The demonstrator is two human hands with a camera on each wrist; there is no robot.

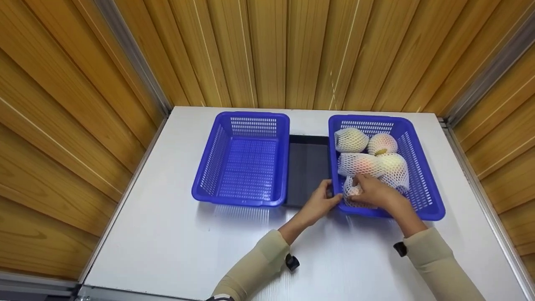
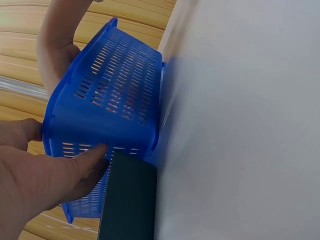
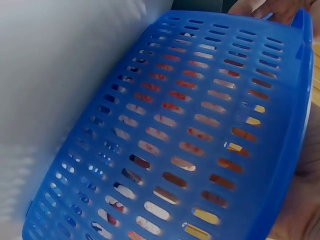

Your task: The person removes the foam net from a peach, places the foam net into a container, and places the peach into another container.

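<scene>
Inside the right blue basket (image 1: 432, 196) lie several round fruits in white foam nets, pale yellow and pinkish red. My right hand (image 1: 382, 194) reaches over the front rim, its thumb and fingers pinching a netted fruit (image 1: 355, 191) in the front left corner. Against the outside of that basket's left wall, near the front, my left hand (image 1: 319, 205) rests with fingers spread. The left wrist view has the left hand (image 2: 45, 175) touching the wall and rim of the basket (image 2: 95, 122). Through the slots of the basket (image 3: 280, 130), the right wrist view gives reddish fruit and white netting.
Another blue basket (image 1: 282, 167), with nothing in it, stands on the left of the white table (image 1: 167, 234). Between both baskets lies a dark grey tray (image 1: 308, 171). Wood-patterned panels (image 1: 267, 54) enclose the back and sides.
</scene>
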